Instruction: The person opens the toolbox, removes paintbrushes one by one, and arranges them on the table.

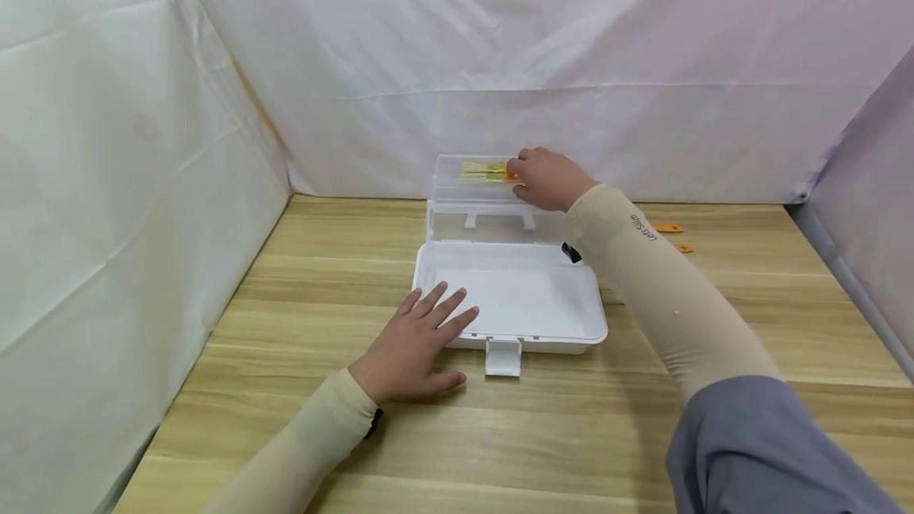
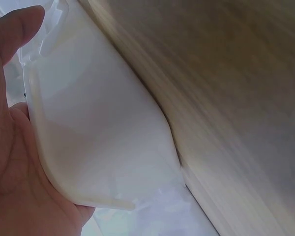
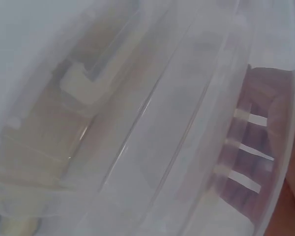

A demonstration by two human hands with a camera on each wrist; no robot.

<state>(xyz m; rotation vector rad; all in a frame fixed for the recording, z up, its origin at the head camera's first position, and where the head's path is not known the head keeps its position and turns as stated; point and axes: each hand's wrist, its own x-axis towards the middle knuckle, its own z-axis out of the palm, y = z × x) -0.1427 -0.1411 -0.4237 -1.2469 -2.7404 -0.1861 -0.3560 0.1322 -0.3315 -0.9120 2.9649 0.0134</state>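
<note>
A white plastic box (image 1: 524, 292) stands on the table with its clear lid (image 1: 471, 222) raised at the back. My left hand (image 1: 421, 343), fingers spread, rests over the front left corner; in the left wrist view the palm lies along the box's side wall (image 2: 98, 118). At the lid's top, my right hand (image 1: 551, 178) pinches a paintbrush (image 1: 481, 172) with pale bristles and a gold ferrule, its orange handle mostly hidden by the fingers. Through the translucent plastic (image 3: 177, 113) in the right wrist view, parts of this hand show behind it.
Two orange handle ends (image 1: 667, 227) lie on the wooden table (image 1: 343, 284), right of the box and partly behind my right sleeve. The front latch (image 1: 503, 358) hangs down. White sheeting (image 1: 500, 38) closes off the back and both sides.
</note>
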